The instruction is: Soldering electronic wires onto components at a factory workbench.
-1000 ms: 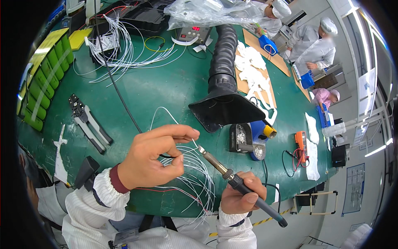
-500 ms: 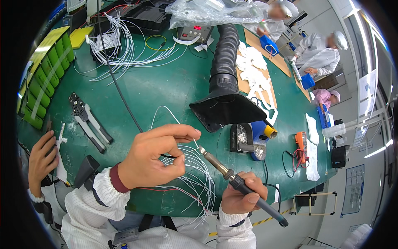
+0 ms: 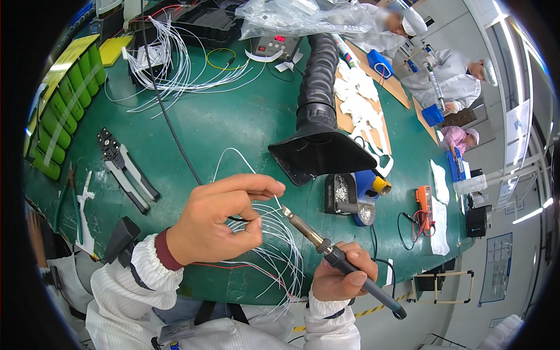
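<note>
My right hand [image 3: 345, 273] is wrapped round the dark handle of a soldering iron [image 3: 309, 230], which points up and to the left. Its metal tip touches, or nearly touches, the end of a white wire [image 3: 233, 150]. That wire is held between the bent fingers of my left hand [image 3: 219, 219]; the exact grip is partly hidden. Below the left hand, a loose bundle of white wires [image 3: 280, 245] droops over the table's near edge, with a red wire [image 3: 224, 265] among them. Above the iron hangs the black hood of a fume extractor [image 3: 321, 149].
Wire strippers [image 3: 125, 169], pliers [image 3: 70, 198] and green cells [image 3: 64, 114] lie left. At the back are more white wires [image 3: 160, 64] and a soldering station [image 3: 274, 48]. A tip-cleaner holder [image 3: 341, 195] and an orange multimeter [image 3: 424, 204] stand right. Co-workers sit beyond.
Another person's hand at the far left has withdrawn from the table, and pliers now show there. Co-workers at the back have shifted. My hands and the iron have hardly moved.
</note>
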`<state>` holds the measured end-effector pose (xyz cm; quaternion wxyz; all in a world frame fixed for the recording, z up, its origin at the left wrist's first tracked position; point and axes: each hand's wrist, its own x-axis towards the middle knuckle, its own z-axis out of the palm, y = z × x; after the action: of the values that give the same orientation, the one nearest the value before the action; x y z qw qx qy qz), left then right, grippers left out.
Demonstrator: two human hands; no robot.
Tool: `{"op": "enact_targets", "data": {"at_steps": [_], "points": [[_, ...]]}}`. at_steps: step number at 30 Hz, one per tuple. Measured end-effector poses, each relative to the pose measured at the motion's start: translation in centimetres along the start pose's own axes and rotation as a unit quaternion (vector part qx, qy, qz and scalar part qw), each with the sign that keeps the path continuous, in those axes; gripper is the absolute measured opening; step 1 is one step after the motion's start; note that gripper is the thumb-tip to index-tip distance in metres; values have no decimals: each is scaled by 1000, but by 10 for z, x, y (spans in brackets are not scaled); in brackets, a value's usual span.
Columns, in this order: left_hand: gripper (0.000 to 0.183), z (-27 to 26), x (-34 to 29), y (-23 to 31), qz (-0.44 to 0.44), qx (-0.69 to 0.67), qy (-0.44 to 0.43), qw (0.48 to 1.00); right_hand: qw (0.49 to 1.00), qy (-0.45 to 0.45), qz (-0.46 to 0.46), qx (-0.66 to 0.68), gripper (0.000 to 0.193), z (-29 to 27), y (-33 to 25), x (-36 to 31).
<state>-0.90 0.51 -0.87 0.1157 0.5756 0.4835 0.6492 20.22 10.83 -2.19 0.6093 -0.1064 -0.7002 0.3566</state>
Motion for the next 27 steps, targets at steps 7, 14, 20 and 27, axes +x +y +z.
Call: {"op": "enact_targets", "data": {"at_steps": [7,14,20,27], "points": [[16,2,-1,-1,-5,-11,-6,1000,1000,6,6,-4,45,-1,-1,-1],[17,-1,-2,-2,-7,-14,-5,1000,1000,13,10,-17,46,-1,1,-3],[18,2,1,-2,4,-21,-10,1000,998,63,19,-18,46,0,1,1],[13,-1,-2,-1,2,6,2,1000,973,209,27,-97,37,-18,11,22]]}}
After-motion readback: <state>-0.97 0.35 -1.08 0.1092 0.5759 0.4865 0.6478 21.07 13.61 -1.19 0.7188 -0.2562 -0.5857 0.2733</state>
